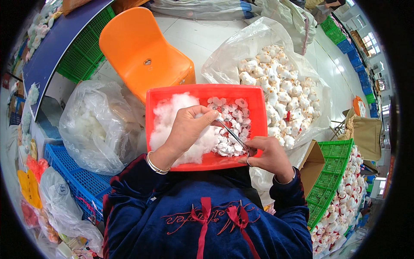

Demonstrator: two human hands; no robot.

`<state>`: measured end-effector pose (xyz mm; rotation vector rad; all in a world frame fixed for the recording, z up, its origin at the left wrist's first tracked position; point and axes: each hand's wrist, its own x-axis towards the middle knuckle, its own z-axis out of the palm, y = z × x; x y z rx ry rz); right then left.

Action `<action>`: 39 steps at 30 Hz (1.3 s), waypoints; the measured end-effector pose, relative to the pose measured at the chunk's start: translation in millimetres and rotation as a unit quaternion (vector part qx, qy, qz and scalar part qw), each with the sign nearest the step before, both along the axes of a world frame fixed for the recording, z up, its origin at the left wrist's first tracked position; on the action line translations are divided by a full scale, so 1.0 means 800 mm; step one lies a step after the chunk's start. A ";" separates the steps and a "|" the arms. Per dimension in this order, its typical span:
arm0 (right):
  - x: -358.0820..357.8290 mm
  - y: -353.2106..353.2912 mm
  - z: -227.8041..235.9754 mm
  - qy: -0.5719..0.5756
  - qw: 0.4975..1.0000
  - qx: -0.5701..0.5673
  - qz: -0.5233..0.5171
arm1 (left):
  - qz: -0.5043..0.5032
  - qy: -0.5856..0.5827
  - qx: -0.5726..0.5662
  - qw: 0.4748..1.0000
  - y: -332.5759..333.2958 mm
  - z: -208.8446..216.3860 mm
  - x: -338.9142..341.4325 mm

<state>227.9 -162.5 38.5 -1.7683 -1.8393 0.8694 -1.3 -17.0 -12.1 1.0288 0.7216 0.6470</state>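
A red plastic tray (254, 93) lies in front of me, with fluffy white stuffing (172, 108) on its left side and many small white fabric pieces (230, 148) on its right. My right hand (271, 156) is closed round the handle end of slim metal forceps (233, 135), which slant up and left over the fabric pieces. At their tip, the thumb and fingers of my left hand (189, 127) pinch together above the stuffing. A small white piece seems to be between those fingers, mostly hidden by them.
An orange chair (146, 56) stands beyond the tray. To the right, a clear plastic bag (224, 56) holds many small white plush pieces. A bag of stuffing (92, 129) sits left, above a blue crate (77, 172). Nearer right are a green crate (327, 172) and a cardboard box (312, 166).
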 end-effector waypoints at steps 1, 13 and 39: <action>-0.001 -0.001 -0.001 0.003 1.000 -0.001 -0.004 | 0.002 -0.006 -0.009 1.000 -0.002 0.006 0.001; -0.006 0.003 -0.001 0.026 1.000 0.000 -0.003 | -0.003 0.007 -0.032 0.999 -0.005 0.017 0.000; 0.000 0.010 0.002 0.087 0.994 -0.069 0.004 | -0.058 -0.027 0.035 0.997 0.005 0.007 -0.021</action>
